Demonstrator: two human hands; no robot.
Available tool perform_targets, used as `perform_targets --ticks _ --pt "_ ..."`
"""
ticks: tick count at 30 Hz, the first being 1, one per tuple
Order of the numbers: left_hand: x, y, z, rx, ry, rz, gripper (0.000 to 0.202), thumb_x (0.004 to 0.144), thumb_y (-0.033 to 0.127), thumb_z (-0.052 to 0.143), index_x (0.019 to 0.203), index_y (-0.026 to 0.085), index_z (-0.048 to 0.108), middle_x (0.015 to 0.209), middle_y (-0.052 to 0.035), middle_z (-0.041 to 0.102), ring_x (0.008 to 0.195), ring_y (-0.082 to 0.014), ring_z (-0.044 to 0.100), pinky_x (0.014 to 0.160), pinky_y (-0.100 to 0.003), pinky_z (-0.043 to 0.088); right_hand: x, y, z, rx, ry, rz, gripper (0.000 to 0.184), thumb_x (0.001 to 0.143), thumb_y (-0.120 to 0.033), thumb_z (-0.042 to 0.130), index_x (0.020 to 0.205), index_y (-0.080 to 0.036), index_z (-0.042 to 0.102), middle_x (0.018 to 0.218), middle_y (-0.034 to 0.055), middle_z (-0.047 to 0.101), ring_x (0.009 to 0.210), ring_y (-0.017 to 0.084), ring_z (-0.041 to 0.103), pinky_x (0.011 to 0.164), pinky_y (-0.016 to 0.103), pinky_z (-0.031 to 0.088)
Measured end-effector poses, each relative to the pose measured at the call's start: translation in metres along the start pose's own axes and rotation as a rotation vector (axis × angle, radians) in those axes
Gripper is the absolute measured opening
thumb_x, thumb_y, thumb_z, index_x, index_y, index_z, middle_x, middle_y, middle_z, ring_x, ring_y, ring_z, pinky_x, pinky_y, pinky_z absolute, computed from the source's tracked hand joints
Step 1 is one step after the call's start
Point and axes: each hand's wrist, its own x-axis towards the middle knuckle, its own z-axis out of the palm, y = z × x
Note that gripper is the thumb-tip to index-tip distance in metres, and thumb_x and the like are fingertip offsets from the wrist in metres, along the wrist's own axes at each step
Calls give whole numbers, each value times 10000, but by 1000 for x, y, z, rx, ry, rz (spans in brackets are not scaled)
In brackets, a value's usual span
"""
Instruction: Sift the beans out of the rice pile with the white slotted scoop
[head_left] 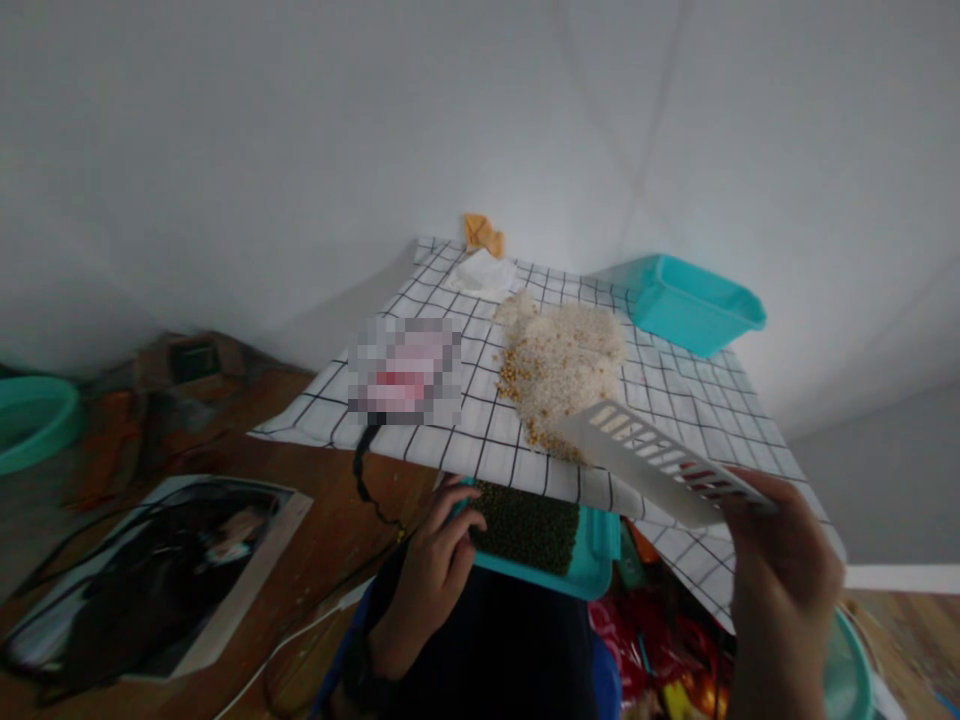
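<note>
My right hand (784, 535) grips one end of a white slotted plastic strip (630, 455), like a divider. Its far end meets the near edge of a pile of pale grain (581, 345) on the checked cloth. Yellow kernels (514, 375) gather along the left and near sides of that pile. Below the table edge, my left hand (442, 545) has its curled fingers over the left rim of a turquoise tray (600, 565). Small dark green beans (525, 525) fill much of the tray, which sits at my lap. Part of its far side is hidden under the cloth.
A turquoise bin (697, 310) stands at the table's back right. A white packet (484, 272) and an orange cloth (484, 235) lie at the back. A blurred-out pink device (409, 370) with a black cable is at left. Red bags (660, 640) sit below right.
</note>
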Motion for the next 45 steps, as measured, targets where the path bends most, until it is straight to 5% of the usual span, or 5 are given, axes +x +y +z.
perform_targets --ticks 5,12,19,45 --pt "0 -2 0 1 -3 -2 330 862 11 394 915 234 631 1207 -83 633 1354 -280 520 1096 -500 499 -1 1 -6 -53 -144 -51 109 931 -271 651 1013 -240 717 954 25 770 889 214 728 780 327 534" --pt "-2 -2 1 -4 -4 -3 333 865 6 387 919 234 624 1211 -85 626 1365 -276 512 1110 -496 489 5 4 11 -6 -3 -20 121 905 -332 678 945 -228 724 894 29 748 815 207 693 727 332 501" --pt "-2 1 0 0 4 -7 330 857 14 392 914 238 628 1202 -81 636 1356 -271 523 1102 -486 500 6 17 3 -26 -160 -36 139 930 -303 656 1039 -239 711 963 36 766 863 214 719 726 316 531" --pt "-1 1 0 -2 2 1 331 859 6 391 916 236 623 1202 -80 629 1361 -271 513 1111 -483 487 2 -1 3 -17 -215 -97 129 971 -235 600 1017 -270 716 930 -10 775 845 170 730 733 269 528"
